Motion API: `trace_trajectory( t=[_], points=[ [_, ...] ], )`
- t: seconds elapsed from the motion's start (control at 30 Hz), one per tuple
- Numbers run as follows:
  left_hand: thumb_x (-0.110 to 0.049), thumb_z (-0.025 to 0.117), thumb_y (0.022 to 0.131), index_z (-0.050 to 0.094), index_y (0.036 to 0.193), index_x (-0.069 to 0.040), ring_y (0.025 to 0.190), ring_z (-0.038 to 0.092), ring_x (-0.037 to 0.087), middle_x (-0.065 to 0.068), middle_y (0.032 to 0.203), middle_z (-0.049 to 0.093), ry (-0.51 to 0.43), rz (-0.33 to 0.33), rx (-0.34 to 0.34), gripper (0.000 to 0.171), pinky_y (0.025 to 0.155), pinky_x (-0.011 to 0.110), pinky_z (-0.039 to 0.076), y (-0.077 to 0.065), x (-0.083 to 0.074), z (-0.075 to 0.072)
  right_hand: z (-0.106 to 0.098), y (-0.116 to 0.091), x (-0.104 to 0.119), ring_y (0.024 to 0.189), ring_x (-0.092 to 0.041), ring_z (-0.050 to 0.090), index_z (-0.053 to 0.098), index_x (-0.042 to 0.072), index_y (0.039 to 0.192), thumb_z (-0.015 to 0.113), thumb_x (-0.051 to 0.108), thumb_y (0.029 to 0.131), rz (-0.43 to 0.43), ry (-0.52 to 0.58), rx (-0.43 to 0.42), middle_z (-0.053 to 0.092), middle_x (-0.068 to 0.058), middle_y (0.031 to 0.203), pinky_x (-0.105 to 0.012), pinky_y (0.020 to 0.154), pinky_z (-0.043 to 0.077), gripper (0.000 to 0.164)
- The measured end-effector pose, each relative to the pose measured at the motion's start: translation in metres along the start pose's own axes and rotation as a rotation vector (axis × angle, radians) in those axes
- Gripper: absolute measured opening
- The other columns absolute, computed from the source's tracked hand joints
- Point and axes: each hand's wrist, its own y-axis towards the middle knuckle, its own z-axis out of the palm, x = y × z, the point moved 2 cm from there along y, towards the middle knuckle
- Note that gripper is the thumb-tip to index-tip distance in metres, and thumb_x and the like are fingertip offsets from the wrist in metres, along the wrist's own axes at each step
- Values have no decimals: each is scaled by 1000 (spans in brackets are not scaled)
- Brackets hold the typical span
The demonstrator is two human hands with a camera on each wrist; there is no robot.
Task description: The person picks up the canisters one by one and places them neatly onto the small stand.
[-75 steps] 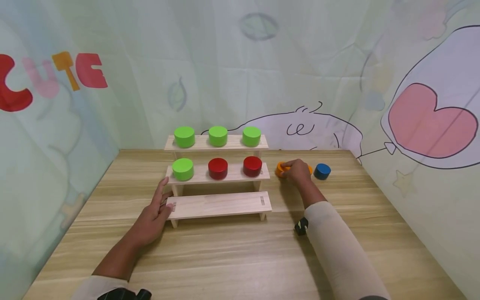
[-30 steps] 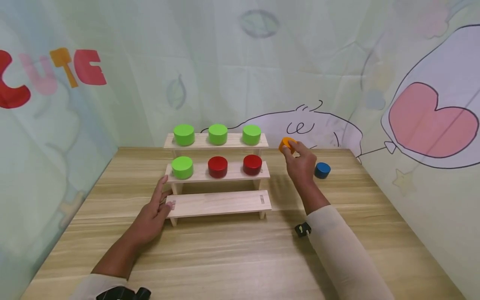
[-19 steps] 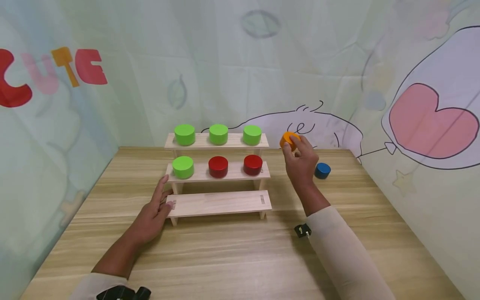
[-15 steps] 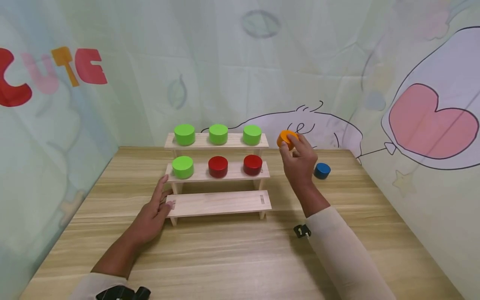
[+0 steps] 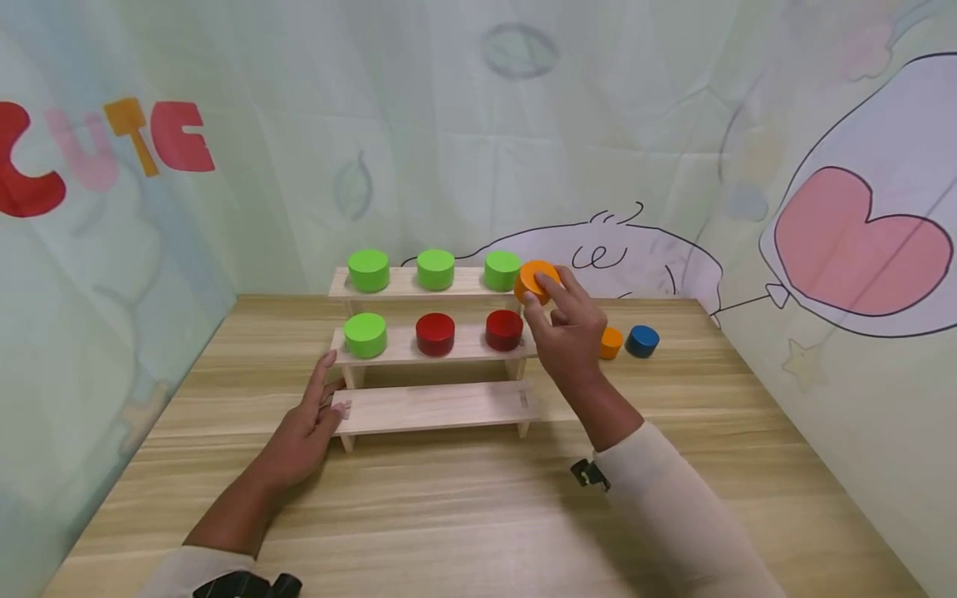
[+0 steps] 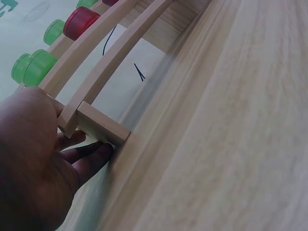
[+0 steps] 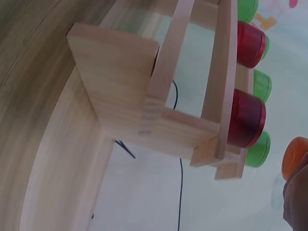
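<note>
A pale three-tier wooden stand (image 5: 441, 407) faces me. My left hand (image 5: 295, 436) grips its left end, thumb on the lowest tier; in the left wrist view the fingers (image 6: 94, 159) bend round the end leg. My right hand (image 5: 574, 336) pinches an orange round block (image 5: 535, 281) between thumb and fingers, raised and slightly tilted. From the head view this block overlaps the top tier's right end, beside a green round block (image 5: 502, 271). The right wrist view catches the orange block (image 7: 293, 155) at its right edge.
Two more green blocks (image 5: 435, 269) stand on the top tier. The middle tier bears one green block (image 5: 365, 335) and two red blocks (image 5: 435, 333). Right of the stand, another orange block (image 5: 611, 343) and a blue block (image 5: 643, 341) sit on the wooden table (image 5: 419, 515). Printed curtains surround it.
My right hand has lifted the orange block off the table and carried it left to the stand's upper right end. The other orange block has come into sight. My left hand has stayed put.
</note>
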Motion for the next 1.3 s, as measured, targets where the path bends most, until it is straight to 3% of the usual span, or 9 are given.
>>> trace_trajectory(
  t=[0.23, 0.37, 0.57, 0.67, 0.8, 0.97, 1.1, 1.2, 1.3],
  points=[
    [-20, 40, 119, -10, 176, -33, 149, 53, 52, 36, 167, 43, -5, 6, -2, 77, 116, 67, 43, 1, 1, 0, 10, -8, 16, 52, -9, 33, 78, 2, 134, 78, 9, 100, -67, -3, 43, 73, -19, 141, -13, 51, 29, 34],
    [-20, 40, 119, -10, 176, -33, 150, 52, 53, 36, 167, 42, -11, 6, 1, 77, 116, 69, 42, 0, 1, 0, 16, -15, 27, 62, -17, 50, 78, 1, 134, 81, 10, 99, -78, 4, 73, 73, -21, 143, -10, 53, 36, 36],
    [-20, 40, 119, -10, 176, -32, 152, 49, 54, 37, 167, 41, -12, 1, 3, 77, 116, 70, 41, -1, 0, 1, 28, -26, 44, 113, -31, 80, 76, 0, 135, 83, 11, 98, -61, 91, 147, 72, -21, 145, -12, 65, 53, 39],
    [-19, 40, 119, -10, 176, -32, 151, 50, 55, 38, 167, 41, -17, 6, 2, 76, 117, 70, 41, 0, 0, 1, 35, -32, 52, 85, -19, 77, 75, 0, 136, 84, 13, 98, -44, 121, 189, 72, -20, 145, -13, 60, 46, 41],
    [-21, 40, 119, -10, 176, -33, 152, 50, 54, 37, 167, 42, -12, 7, -1, 77, 117, 68, 42, 0, 1, 1, 44, -38, 61, 53, -9, 30, 75, 1, 137, 85, 15, 97, -26, 139, 239, 72, -20, 145, -21, 52, 31, 43],
    [-21, 40, 119, -10, 176, -33, 152, 50, 53, 36, 168, 42, -12, 2, -3, 77, 117, 68, 42, 0, 2, 0, 55, -44, 72, 51, -7, 40, 75, 1, 137, 86, 14, 96, -3, 190, 298, 70, -20, 147, -17, 51, 33, 45],
    [-20, 40, 119, -11, 176, -34, 151, 49, 56, 38, 168, 40, -33, -1, 5, 77, 118, 73, 40, 0, 2, 1, 63, -48, 79, 95, -18, 82, 75, 0, 136, 86, 13, 95, -12, 212, 333, 70, -21, 146, -13, 55, 43, 44],
    [-19, 40, 119, -11, 176, -34, 150, 49, 57, 38, 168, 39, -39, -1, 11, 78, 118, 74, 40, 0, 2, 1, 70, -50, 83, 128, -26, 76, 75, 1, 136, 85, 15, 96, -8, 190, 377, 72, -19, 144, -11, 63, 48, 44],
    [-19, 41, 119, -10, 176, -35, 149, 51, 57, 38, 168, 39, -39, -6, 14, 78, 118, 74, 40, 1, 3, 0, 77, -54, 86, 126, -26, 77, 75, 2, 138, 85, 17, 96, 40, 193, 441, 74, -16, 142, -13, 76, 56, 46]
  ],
)
